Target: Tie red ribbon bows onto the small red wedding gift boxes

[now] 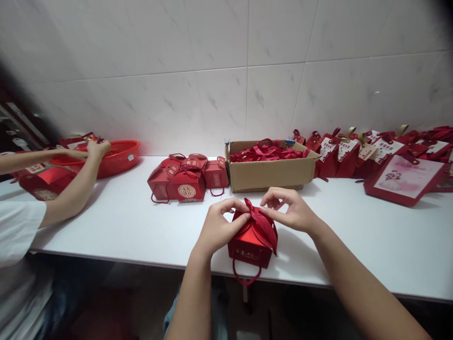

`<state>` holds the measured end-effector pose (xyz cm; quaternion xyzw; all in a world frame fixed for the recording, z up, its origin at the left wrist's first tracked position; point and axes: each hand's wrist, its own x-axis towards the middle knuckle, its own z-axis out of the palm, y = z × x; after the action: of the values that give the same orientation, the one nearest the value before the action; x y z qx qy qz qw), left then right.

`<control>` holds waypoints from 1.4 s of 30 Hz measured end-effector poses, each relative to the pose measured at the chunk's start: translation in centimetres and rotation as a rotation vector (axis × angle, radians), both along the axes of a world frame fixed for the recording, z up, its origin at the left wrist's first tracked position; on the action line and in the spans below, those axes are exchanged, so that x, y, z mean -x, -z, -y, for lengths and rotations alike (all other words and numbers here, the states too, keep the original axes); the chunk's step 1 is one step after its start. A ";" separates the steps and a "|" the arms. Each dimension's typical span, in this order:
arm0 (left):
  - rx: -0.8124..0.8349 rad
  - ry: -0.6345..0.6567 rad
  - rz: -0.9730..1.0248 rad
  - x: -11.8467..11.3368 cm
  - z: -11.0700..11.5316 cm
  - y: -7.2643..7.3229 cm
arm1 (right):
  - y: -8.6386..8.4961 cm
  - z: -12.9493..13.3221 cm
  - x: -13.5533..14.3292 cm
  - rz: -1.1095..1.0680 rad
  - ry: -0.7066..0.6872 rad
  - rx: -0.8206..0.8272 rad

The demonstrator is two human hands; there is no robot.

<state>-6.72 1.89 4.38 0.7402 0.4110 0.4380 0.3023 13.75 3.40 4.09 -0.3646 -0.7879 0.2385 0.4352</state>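
Note:
A small red gift box sits at the table's front edge, its rope handle hanging down over the edge. A red satin ribbon is knotted across its top, with one tail draped down the right side. My left hand pinches the ribbon beside the knot between thumb and fingers. From the right, my right hand has its thumb and fingers curled closed on the ribbon by the knot; part of its grip is hidden.
Behind the box stands a cardboard box of red ribbons. Red gift boxes cluster to its left, and several tagged red bags line the right. At far left a co-worker's hands are over a red basin.

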 end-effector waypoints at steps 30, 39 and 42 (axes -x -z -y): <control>-0.049 0.056 -0.010 0.3 0.0 0.0 | 1.6 -0.6 1.2 -0.021 -0.029 -0.165; -0.154 -0.014 0.028 -0.1 0.0 0.5 | 0.8 -0.3 0.6 -0.012 -0.067 -0.035; -0.150 -0.025 0.012 -0.1 0.0 0.6 | 0.9 -0.5 0.6 -0.028 -0.110 -0.073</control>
<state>-6.64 1.89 3.80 0.7528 0.3846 0.4758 0.2429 13.18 3.89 3.16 -0.3014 -0.8087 0.2382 0.4454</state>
